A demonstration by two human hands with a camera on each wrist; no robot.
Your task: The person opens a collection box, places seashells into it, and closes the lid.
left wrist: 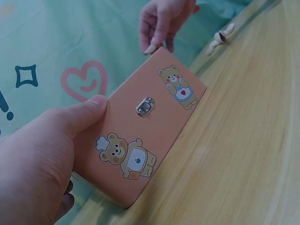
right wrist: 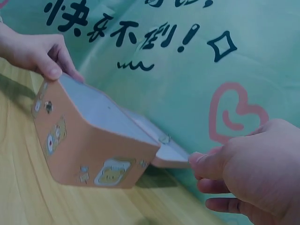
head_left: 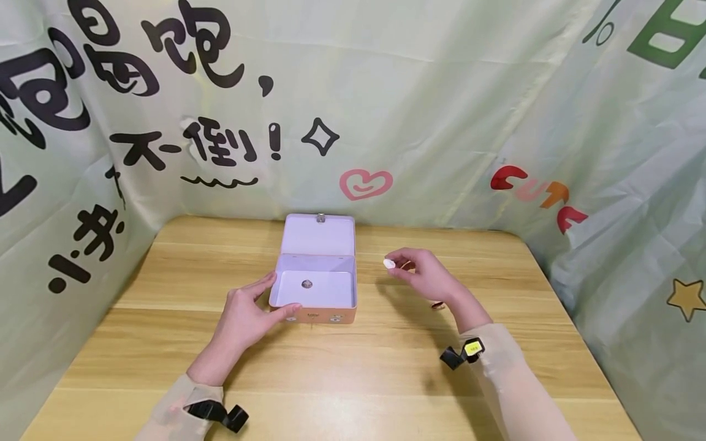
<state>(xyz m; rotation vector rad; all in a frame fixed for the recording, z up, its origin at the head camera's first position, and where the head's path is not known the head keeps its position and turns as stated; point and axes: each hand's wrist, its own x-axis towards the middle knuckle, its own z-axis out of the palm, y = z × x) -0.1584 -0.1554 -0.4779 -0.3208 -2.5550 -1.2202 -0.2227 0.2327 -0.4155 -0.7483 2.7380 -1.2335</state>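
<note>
My left hand (head_left: 245,315) grips the front left corner of the orange box (head_left: 333,293). It sits near the tabletop (head_left: 320,380)'s back edge, lid (head_left: 318,237) up, a little grey round thing (head_left: 306,284) inside. To its right, my right hand (head_left: 429,278) pinches a small white thing (head_left: 389,263). My wrist partly hides something brown (head_left: 437,305). A cloth (head_left: 441,122) hangs behind.

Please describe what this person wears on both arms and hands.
The left sleeve and right sleeve are long and pale beige. Each wrist carries a black device, left device and right device, the right one with a yellow patch. The left hand and right hand wear no gloves.
</note>
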